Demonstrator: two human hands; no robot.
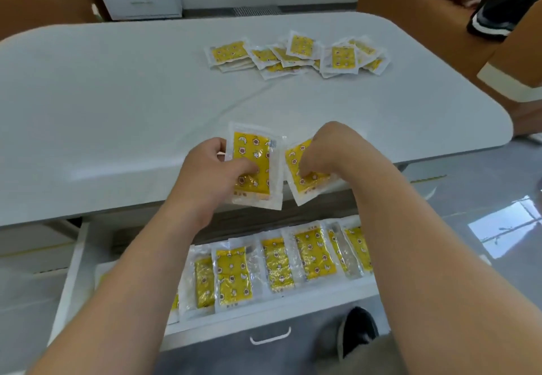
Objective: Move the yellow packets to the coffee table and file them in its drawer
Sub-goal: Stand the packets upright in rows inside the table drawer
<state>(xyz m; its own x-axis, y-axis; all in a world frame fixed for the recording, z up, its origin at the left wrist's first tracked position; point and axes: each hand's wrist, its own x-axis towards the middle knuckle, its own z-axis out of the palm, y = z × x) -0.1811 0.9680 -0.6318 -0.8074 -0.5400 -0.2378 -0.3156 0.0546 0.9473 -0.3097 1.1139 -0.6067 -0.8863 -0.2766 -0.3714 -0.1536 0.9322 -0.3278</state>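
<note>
We are partway through: a row of yellow packets (275, 269) is already lying filed in the open drawer (70, 280), while a loose pile (296, 54) is waiting on the far side of the worktop (117, 96). Our left hand (205, 169) is pinching one packet (255, 166), our right hand (325, 148) another (305, 181), fingers closed on each. They are clear-edged, glossy sachets with star prints.

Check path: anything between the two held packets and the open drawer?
Nothing visible blocks it. The left hand holds one packet and the right hand another above the table's near edge. The drawer is pulled open directly below, with a row of packets already filed; only the forearms cross over it.
</note>
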